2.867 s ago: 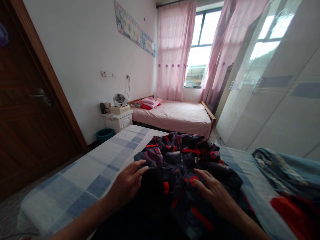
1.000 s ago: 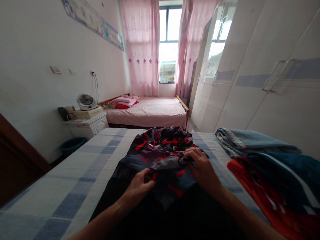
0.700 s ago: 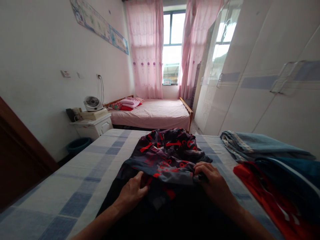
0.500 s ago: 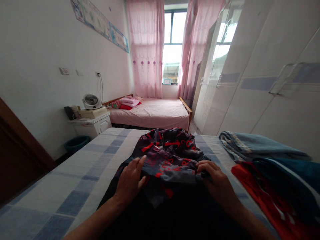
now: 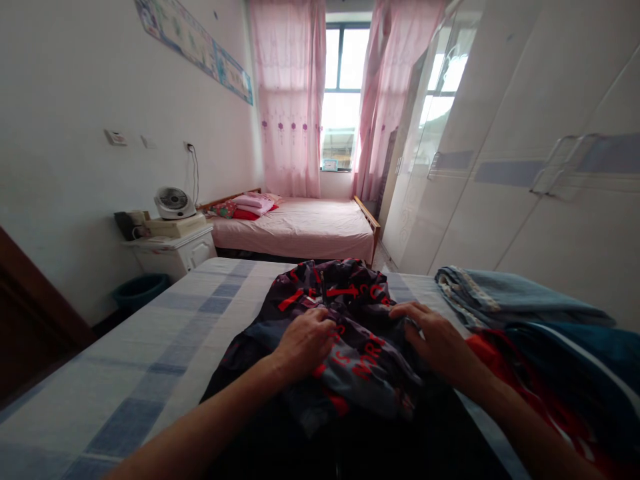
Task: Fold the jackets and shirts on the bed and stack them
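A dark patterned jacket with red letters and a short zip near its collar lies on the checked bed sheet in front of me. My left hand has come over the jacket's middle, its fingers curled closed on the cloth. At the jacket's right side, my right hand grips the fabric between thumb and fingers. A sleeve or panel with red lettering lies loosely folded between both hands. The black lower part of the jacket spreads toward me in shadow.
On the right of the bed sheet lie a folded blue-grey denim garment, a dark blue garment and a red one. Beyond stand a pink bed, a nightstand with a fan, and a white wardrobe.
My left hand has moved right, from the jacket's left side to its middle. The right hand has shifted slightly up, and the lettered cloth now hangs more bunched and slanted toward me.
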Tool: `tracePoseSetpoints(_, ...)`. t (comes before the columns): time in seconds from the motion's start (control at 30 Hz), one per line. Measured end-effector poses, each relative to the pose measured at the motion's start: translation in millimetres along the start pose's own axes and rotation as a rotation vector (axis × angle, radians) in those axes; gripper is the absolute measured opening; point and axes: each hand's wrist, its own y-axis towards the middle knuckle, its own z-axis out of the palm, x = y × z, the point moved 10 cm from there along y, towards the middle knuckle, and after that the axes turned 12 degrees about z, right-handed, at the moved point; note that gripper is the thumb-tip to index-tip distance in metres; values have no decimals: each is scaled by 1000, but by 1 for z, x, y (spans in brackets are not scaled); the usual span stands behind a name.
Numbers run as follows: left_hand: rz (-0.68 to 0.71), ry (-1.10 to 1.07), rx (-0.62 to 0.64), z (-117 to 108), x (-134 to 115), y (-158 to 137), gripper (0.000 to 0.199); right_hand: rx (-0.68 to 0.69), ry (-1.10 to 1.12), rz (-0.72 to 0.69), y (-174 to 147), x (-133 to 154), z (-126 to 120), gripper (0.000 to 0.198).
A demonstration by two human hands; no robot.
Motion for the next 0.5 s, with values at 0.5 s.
tracePoseSetpoints(0.5, 86, -108, 10, 99, -13, 20, 53, 55, 53, 518, 202, -117, 86, 27)
